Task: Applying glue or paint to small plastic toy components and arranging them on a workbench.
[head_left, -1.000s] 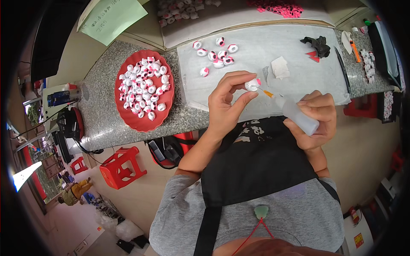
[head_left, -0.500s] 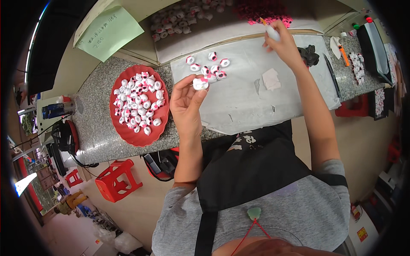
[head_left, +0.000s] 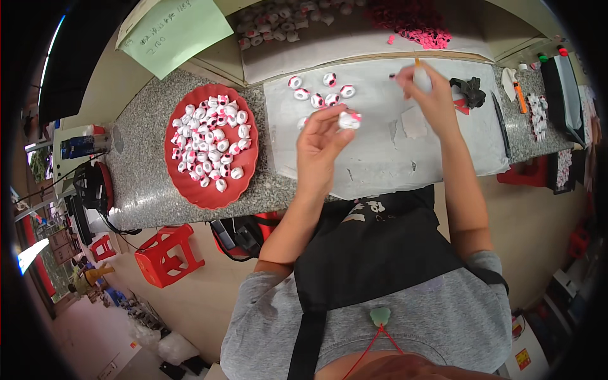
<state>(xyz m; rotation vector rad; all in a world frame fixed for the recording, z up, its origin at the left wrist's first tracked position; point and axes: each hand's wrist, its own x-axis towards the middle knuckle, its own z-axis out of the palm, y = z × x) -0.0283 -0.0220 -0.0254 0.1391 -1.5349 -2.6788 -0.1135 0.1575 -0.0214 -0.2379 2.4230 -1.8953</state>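
Between the thumb and fingers of my left hand [head_left: 316, 145] is a small white figurine [head_left: 349, 120] with pink markings. My right hand [head_left: 434, 101] is closed around a white squeeze bottle [head_left: 422, 78] with a yellowish tip pointing away from me. A tiny dark piece [head_left: 392, 76] shows at that hand's fingertips, too small to name. Just beyond my left hand, several similar white, pink and black pieces [head_left: 317, 100] lie on a pale work sheet [head_left: 373, 164]. The two hands are apart, both above the sheet.
A red scalloped plate [head_left: 218, 197] heaped with small figurines stands at the left. On the back shelf are more white pieces [head_left: 278, 28] and a pile of pink bits [head_left: 430, 39]. To the right lie crumpled black material [head_left: 468, 92], a dark slim tool [head_left: 500, 123] and an orange cutter [head_left: 520, 98].
My left hand has moved right with the figurine. My right hand has come back from the pink pile toward me, still holding the bottle, and a tiny dark piece now shows at its fingertips.
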